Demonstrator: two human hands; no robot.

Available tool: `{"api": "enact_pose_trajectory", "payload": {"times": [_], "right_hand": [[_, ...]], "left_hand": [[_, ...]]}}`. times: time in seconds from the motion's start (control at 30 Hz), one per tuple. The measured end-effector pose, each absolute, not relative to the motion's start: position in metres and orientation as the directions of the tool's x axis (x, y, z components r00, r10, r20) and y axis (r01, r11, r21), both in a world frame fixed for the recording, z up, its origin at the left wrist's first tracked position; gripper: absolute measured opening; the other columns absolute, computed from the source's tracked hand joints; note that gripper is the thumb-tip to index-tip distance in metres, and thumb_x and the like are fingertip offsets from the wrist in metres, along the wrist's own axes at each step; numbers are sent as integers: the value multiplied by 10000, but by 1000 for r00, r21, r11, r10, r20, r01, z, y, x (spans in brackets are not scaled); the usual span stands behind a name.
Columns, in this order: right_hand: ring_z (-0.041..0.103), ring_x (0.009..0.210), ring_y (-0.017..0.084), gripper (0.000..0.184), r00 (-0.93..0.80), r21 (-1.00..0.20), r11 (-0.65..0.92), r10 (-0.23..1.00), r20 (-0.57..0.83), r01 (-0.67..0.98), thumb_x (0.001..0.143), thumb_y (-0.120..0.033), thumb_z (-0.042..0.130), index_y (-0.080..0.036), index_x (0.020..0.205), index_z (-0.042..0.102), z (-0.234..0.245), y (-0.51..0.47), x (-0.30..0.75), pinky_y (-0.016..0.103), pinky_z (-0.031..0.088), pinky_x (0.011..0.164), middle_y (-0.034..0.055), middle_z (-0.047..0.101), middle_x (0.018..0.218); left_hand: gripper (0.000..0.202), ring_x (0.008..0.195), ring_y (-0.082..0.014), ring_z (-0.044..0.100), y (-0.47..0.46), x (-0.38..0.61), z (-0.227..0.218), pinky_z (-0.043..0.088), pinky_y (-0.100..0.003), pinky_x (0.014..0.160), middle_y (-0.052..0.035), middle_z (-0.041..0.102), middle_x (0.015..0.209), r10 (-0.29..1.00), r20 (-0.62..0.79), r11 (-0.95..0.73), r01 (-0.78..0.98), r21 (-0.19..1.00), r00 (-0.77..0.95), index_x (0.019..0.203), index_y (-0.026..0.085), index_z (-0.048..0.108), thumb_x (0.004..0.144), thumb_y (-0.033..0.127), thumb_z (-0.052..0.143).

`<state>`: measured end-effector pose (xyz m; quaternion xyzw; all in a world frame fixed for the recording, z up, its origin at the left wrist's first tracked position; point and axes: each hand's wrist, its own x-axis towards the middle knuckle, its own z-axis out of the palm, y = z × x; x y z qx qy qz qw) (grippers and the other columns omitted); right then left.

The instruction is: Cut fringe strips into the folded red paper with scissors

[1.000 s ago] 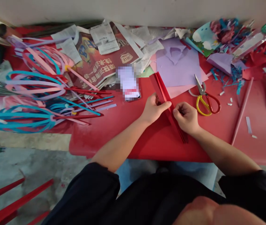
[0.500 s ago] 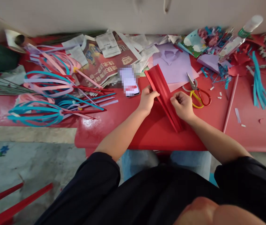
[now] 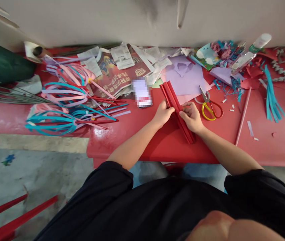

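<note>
A folded strip of red paper [image 3: 175,106] slants between my hands above the red table, creased lengthwise. My left hand [image 3: 165,113] pinches its left edge between thumb and fingers. On the opposite edge, my right hand [image 3: 190,117] is closed, its thumb pressed on the paper. Scissors [image 3: 209,104] with one yellow and one red handle lie just right of my right hand. A phone [image 3: 142,93] with a lit, blurred screen rests beyond my left hand. Purple paper [image 3: 186,77] with a torn hole lies past the strip.
Lantern-like bundles of pink, blue and purple strips [image 3: 64,95] lie on the table's left. A clear bottle [image 3: 250,55] leans among paper scraps at the back right. A pink stick [image 3: 243,115] and a blue paper fringe [image 3: 273,95] lie to the right. Newspapers [image 3: 122,72] cover the back.
The red paper has become narrower, its two sides drawn closer together. My right hand has shifted slightly, its fingers now reaching further along the edge. The camera view has shifted a little.
</note>
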<state>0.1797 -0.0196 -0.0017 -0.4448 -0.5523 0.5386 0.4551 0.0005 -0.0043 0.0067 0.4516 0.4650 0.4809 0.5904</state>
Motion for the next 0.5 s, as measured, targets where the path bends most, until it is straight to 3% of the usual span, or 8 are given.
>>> {"api": "enact_pose_trajectory", "payload": {"times": [0.13, 0.23, 0.3, 0.4, 0.5], "right_hand": [[544, 628, 112, 519, -244, -999, 38, 969, 41, -19, 868, -464, 818, -260, 1213, 489, -7, -12, 181, 278, 420, 618, -61, 624, 839], [567, 630, 135, 540, -231, -997, 43, 971, 57, -62, 859, -513, 800, -275, 1207, 461, -11, -4, 180, 294, 444, 624, -59, 641, 816], [513, 596, 127, 524, -161, -995, 82, 983, 91, -63, 858, -501, 779, -287, 1197, 441, -11, 0, 179, 290, 408, 615, -87, 579, 768], [524, 623, 139, 524, -58, -990, 130, 989, 133, -59, 851, -484, 739, -306, 1204, 394, -10, 2, 177, 309, 424, 651, -88, 565, 789], [505, 613, 151, 526, 6, -990, 137, 991, 137, -40, 838, -473, 688, -310, 1216, 361, -9, 3, 176, 325, 416, 646, -88, 546, 779]], "left_hand": [[332, 824, -216, 738, 2, 0, 0, 602, -362, 804, -14, 737, 885, 997, -60, 65, -92, 994, 53, 1212, 220, 623, 888, 177, 676], [416, 744, -211, 702, 5, -3, 1, 564, -344, 761, 7, 695, 795, 999, -16, 17, -18, 1000, 40, 1341, 198, 625, 966, 336, 740], [491, 779, -208, 694, 5, -7, 5, 547, -336, 798, -12, 713, 872, 998, 57, -53, 113, 992, -31, 1405, 201, 619, 991, 429, 751], [447, 1038, -250, 715, 2, -14, 19, 525, -364, 1019, -87, 736, 1122, 960, 210, -121, 407, 905, -183, 1413, 201, 631, 1025, 411, 709], [451, 1365, -337, 600, -2, -20, 36, 399, -448, 1236, -203, 662, 1366, 919, 249, -54, 529, 847, -305, 1433, 123, 597, 1018, 273, 690]]}}
